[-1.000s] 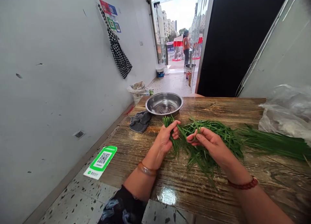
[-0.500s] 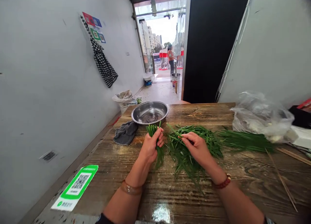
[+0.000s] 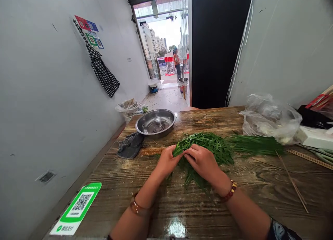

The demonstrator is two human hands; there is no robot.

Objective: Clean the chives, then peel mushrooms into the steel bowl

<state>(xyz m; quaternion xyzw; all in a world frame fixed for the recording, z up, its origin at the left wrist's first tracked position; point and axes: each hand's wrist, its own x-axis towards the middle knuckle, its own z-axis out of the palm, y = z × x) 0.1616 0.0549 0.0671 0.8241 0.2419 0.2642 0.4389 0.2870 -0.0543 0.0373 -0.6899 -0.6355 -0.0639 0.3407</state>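
My left hand (image 3: 169,159) is closed around a small bunch of garlic chives (image 3: 178,150), whose cut ends stick up past the thumb. Close against its fingertips is my right hand (image 3: 202,161), with thumb and fingers pinched together. What lies between those fingers is hidden. Behind and beneath my right hand spreads a loose pile of garlic chives (image 3: 215,146) on the wooden table (image 3: 117,198). Further right, a neater bundle of long chives (image 3: 256,145) lies flat.
A steel basin (image 3: 156,122) stands beyond my left hand, with a grey cloth (image 3: 130,145) beside it. Clear plastic bags (image 3: 270,120) sit at the back right. Thin sticks (image 3: 292,182) lie on the right. A QR-code card (image 3: 78,207) is at the near left.
My right hand has moved left from the pile to meet my left hand. The bunch in my left hand has tilted and come nearer to me. The view has shifted slightly.
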